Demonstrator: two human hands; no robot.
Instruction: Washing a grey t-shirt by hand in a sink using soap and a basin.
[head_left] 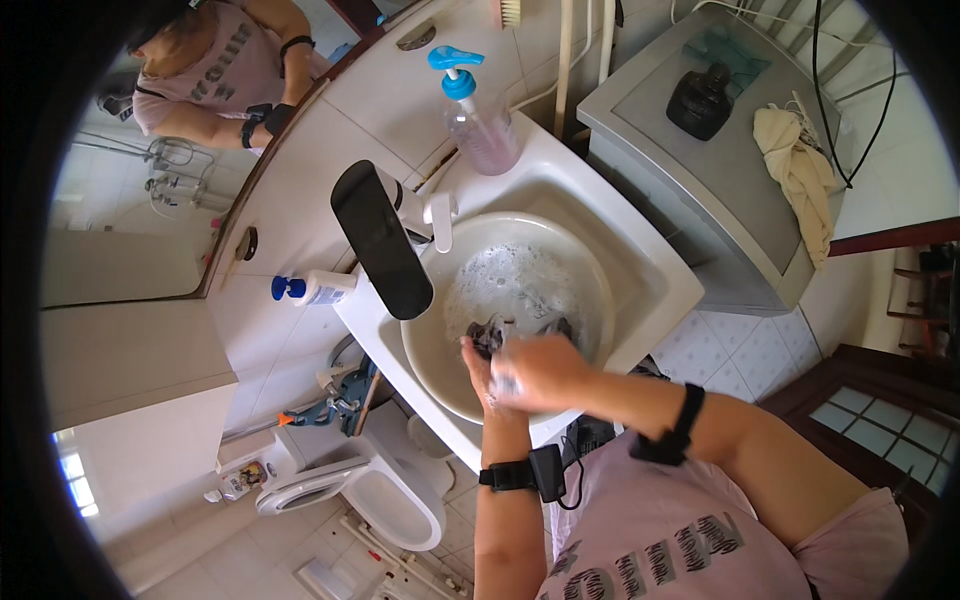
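Scrubbing under way: left hand (481, 362) and right hand (535, 372) pressed together on the dark cloth (492, 333) at the sudsy basin's (440, 385) six o'clock (foam everywhere); rinsing probably next.

Pink printed shirt, seemingly black wristbands

Bright, even daylight, soft shadows, sharp centre (fisheye bending and black vignette at edges).

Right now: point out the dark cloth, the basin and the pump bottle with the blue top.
dark cloth (487, 335), head view, wet bunch by the hands
basin (590, 262), head view, right inner wall
pump bottle (484, 135), head view, clear body
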